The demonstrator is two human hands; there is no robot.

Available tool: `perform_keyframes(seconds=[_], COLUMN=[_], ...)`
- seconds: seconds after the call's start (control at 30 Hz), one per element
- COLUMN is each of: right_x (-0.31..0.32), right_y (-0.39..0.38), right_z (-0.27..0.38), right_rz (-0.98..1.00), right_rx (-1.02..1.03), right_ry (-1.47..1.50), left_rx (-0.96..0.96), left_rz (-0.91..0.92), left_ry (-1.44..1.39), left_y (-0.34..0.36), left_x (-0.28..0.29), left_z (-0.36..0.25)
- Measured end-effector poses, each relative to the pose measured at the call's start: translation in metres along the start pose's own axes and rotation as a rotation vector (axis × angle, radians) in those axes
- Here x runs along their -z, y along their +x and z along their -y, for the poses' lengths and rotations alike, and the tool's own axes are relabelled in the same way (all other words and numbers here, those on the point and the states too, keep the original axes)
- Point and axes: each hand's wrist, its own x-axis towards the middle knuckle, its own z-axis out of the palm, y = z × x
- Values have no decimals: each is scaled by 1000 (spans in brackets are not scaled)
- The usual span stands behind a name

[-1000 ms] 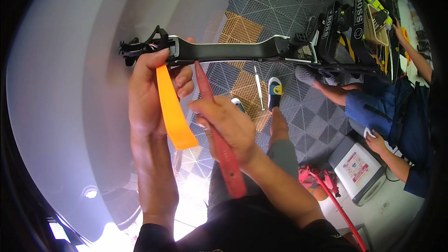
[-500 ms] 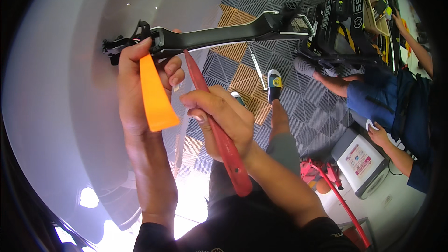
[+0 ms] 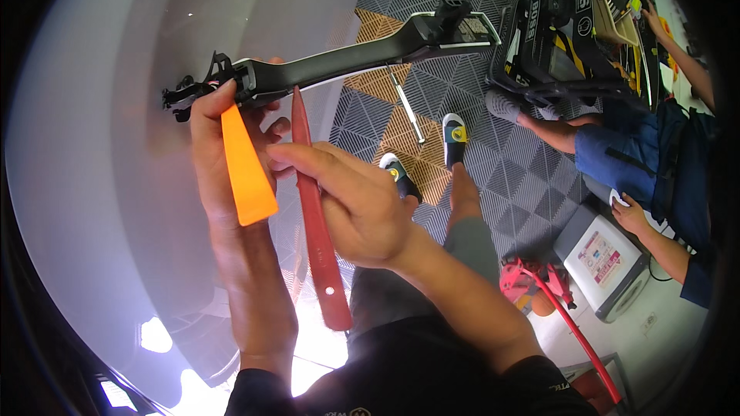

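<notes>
My left hand (image 3: 213, 166) is closed round the left end of a long black car door handle (image 3: 343, 58) with a white outer edge. An orange wedge-shaped pry tool (image 3: 248, 173) sticks down from under that thumb, its broad end toward me. My right hand (image 3: 366, 208) grips a red pry tool (image 3: 314, 227) with a small hole near its lower end. The red tip meets the handle's lower edge, just right of my left fingers; whether it has entered the seam I cannot tell. A black clip-like mechanism (image 3: 181, 96) sits at the handle's left end.
A pale curved car panel (image 3: 100, 185) fills the left side. Black tool cases (image 3: 547, 38) stand at upper right, near another person (image 3: 624, 139). A white box-shaped machine (image 3: 605, 262) and a red floor jack (image 3: 532, 281) are at lower right. A thin metal rod (image 3: 407, 112) shows below the handle.
The door handle has shifted slightly left, its right end rising. My right hand has moved left, and the red pry tool has swung more upright, its lower end going left.
</notes>
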Motion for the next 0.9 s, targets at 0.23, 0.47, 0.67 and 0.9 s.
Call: perform_keyframes(seconds=[0.23,0.47,0.67,0.9], right_x=[-1,-13,0,9], right_y=[5,23,25,35], right_z=[31,32,34,52], right_rz=[-209,-362,-251,-231], right_rx=[-705,-806,-854,-817], right_ry=[777,717,594,732], left_rx=[35,-5,-7,54], left_rz=[47,13,58,72], left_ry=[-266,-256,-227,-293], left_y=[0,-1,0,0], left_x=[-1,-6,-2,-3], left_z=[8,13,11,9])
